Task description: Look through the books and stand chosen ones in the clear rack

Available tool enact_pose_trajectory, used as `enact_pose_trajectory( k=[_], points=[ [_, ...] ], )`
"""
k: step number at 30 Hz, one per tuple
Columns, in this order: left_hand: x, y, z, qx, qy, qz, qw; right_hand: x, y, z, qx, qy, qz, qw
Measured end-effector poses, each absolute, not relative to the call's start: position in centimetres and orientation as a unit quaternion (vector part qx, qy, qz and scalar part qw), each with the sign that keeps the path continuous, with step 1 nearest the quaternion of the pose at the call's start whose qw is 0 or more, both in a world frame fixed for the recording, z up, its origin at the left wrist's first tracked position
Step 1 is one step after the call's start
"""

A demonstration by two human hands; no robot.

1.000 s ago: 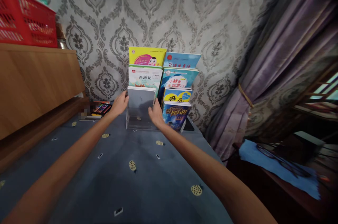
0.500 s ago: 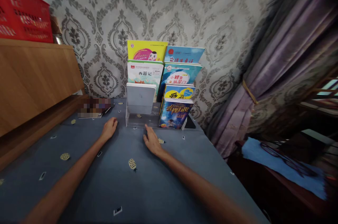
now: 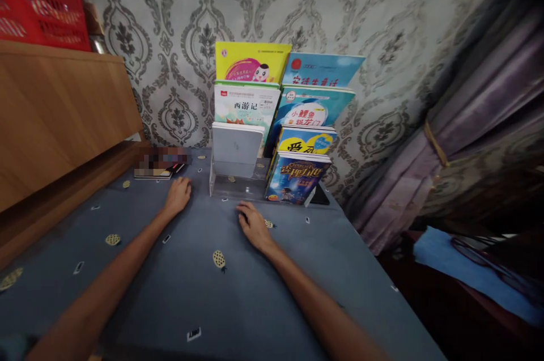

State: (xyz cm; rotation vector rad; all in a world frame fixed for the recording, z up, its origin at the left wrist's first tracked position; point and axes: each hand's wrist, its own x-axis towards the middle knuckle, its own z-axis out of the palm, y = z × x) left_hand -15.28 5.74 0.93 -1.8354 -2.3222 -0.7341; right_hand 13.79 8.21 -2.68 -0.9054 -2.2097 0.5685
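Note:
My left hand [image 3: 178, 195] rests on the blue patterned tablecloth with its fingers loosely stretched out, holding nothing. Just beyond it is a small pile of books [image 3: 159, 164], its top blurred out. My right hand [image 3: 254, 226] lies in front of a clear acrylic book rack [image 3: 216, 186], fingers apart and slightly bent, nothing in them. In the rack's left column stand a yellow book [image 3: 250, 60], a white book [image 3: 242, 103] and a plain grey book [image 3: 237, 148]. On the right are a blue book [image 3: 325, 69], a teal book [image 3: 317, 107], a yellow-and-blue book [image 3: 306, 141] and a dark blue book [image 3: 293, 179].
A wooden cabinet [image 3: 63, 111] with a red plastic basket [image 3: 46, 4] on top stands at the left. Patterned wallpaper backs the table [image 3: 170, 304]. At the right hang a tied purple curtain [image 3: 395, 196] and a blue cloth [image 3: 459, 270] with glasses [image 3: 471, 250] on it.
The view has shifted, so the rack looks larger and farther right. My right fingertips have drawn slightly back from the rack's front edge and bent a little. My left hand has hardly moved.

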Motion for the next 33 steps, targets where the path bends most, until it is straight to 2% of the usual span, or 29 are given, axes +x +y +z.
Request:
enact_pose_trajectory(
  k=[4,8,13,33],
  points=[
    [-18.1,7.1,3.0,-0.556,-0.796,-0.216,0.107,13.8,8.0,-2.3,-0.349,-0.850,0.217,0.330],
    [-20.5,8.9,3.6,-0.557,-0.800,-0.125,0.186,13.8,8.0,-2.2,-0.353,-0.847,0.223,0.328],
    [-21.7,10.4,2.4,-0.578,-0.794,-0.043,0.184,13.7,8.1,-2.3,-0.347,-0.849,0.226,0.328],
    [-20.3,4.5,1.4,-0.663,-0.717,-0.045,0.208,13.8,8.1,-2.1,-0.345,-0.858,0.223,0.309]
  ],
)
